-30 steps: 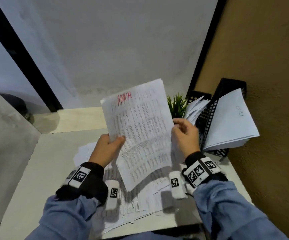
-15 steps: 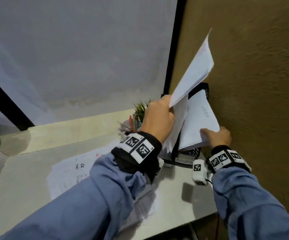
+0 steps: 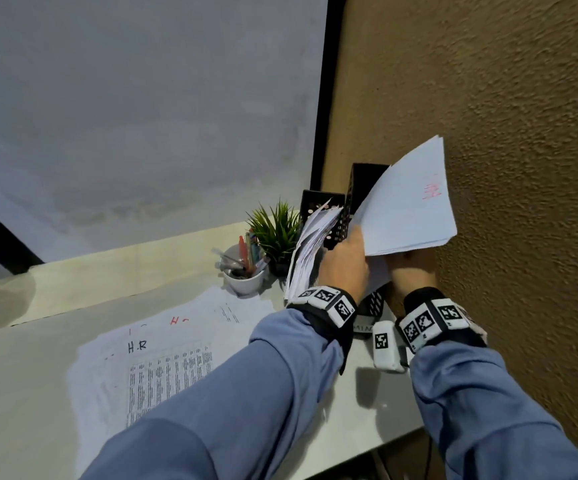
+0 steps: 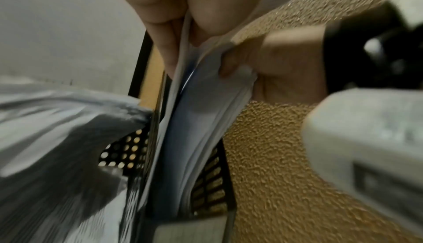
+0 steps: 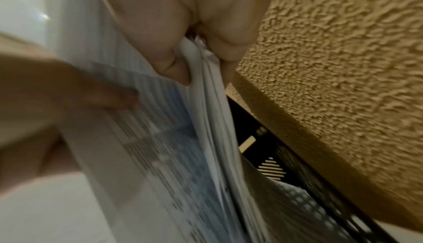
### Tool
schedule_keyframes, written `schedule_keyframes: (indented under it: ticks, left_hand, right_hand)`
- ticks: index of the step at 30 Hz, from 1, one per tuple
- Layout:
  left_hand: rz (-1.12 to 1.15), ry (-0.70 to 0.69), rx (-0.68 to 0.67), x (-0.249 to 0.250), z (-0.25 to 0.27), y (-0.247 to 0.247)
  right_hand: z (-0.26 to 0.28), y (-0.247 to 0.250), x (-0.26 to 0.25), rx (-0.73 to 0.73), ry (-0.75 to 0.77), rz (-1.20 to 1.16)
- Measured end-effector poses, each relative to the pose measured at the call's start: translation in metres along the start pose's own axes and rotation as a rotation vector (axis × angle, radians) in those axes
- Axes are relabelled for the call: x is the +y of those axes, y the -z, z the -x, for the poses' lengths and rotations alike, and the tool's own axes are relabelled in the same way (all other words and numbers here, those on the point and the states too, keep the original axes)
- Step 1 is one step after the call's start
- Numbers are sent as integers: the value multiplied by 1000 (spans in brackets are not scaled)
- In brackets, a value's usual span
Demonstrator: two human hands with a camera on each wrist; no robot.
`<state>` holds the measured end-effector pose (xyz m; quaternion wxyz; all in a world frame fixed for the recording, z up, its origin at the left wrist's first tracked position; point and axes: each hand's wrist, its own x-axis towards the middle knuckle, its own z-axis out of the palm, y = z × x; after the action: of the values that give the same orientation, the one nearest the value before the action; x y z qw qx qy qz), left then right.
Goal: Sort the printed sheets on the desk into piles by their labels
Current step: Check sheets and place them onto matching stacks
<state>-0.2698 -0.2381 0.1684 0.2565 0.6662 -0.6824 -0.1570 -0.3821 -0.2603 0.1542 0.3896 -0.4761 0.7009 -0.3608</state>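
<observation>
**Filing under way, desk pile still waiting**

While much of the sorting remained to be done, a loose spread of printed sheets point(image 3: 163, 355) lay flat on the desk point(image 3: 21, 393) at the left, the top one marked "H.R" in black and another behind it showing red lettering too partial to read. Past these stood a white cup of pens point(image 3: 244, 275) and a small green plant point(image 3: 277, 230). Next came a black perforated file holder point(image 3: 322, 202) stuffed with a thick wad of filed sheets point(image 3: 310, 251), evidently one finished pile. Beside it, the left hand point(image 3: 344, 268) pinched a single sheet point(image 4: 181, 62) between thumb and fingers, feeding it down into the second holder point(image 3: 367, 174), which stood against the brown textured wall point(image 3: 505, 168). Furthest right, the right hand point(image 3: 413, 271) gripped the bundle point(image 3: 408, 209) already standing in that holder, its fingers curled round the edge and pulling the pages aside to open a gap; red writing showed on the outermost page, too smeared to make out. By this evidence two labelled piles had been started in the holders, whereas the sheets on the desk, several deep, were yet unsorted.
</observation>
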Motion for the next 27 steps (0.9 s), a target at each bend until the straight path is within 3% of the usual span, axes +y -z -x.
schedule_keyframes:
  ticks: [1, 2, 5, 8, 10, 14, 17, 23, 27]
  left_hand:
    - [3, 15, -5, -4, 0, -4]
    - [21, 26, -9, -7, 0, -6]
    - [96, 33, -16, -14, 1, -15]
    - [22, 31, -98, -18, -1, -23]
    - [-53, 15, -172, -21, -4, -28]
    - [-47, 54, -313, -23, -4, -35]
    - [-16, 101, -291, -23, -3, -38]
    - [-112, 31, -175, -19, -4, -31]
    - [-97, 43, -149, -17, 1, -30]
  right_hand:
    - [3, 2, -4, -35, -33, 30]
    - [3, 1, -9, -48, 51, 13]
    - [2, 3, -23, 170, 434, -61]
    - [6, 1, -30, 223, 560, 33]
    - [8, -3, -29, 211, 528, 62]
    - [4, -15, -12, 73, 304, 206]
    - [0, -19, -5, 37, 247, 218]
    - [2, -12, -20, 156, 306, 176]
    - [2, -19, -8, 56, 234, 299]
